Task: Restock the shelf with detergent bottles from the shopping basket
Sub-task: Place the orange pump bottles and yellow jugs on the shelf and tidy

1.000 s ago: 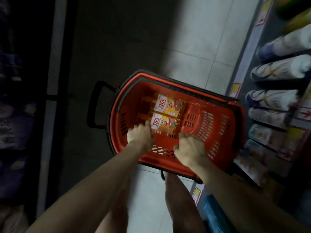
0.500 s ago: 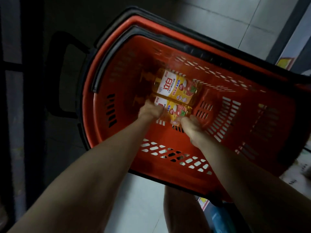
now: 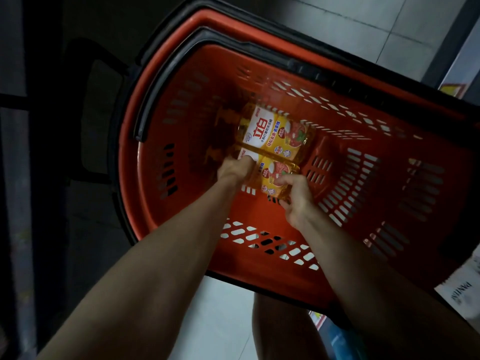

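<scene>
Reaching into the basket for one detergent bottle.

The red slotted plastic shopping basket with a black rim sits on the pale tiled floor, and two bottles lie side by side on its bottom, touching. The far yellow detergent bottle lies untouched. The near yellow detergent bottle is taken at both ends, probably to lift it level. The left grip curls round its neck end and the right grip clasps its base.
</scene>
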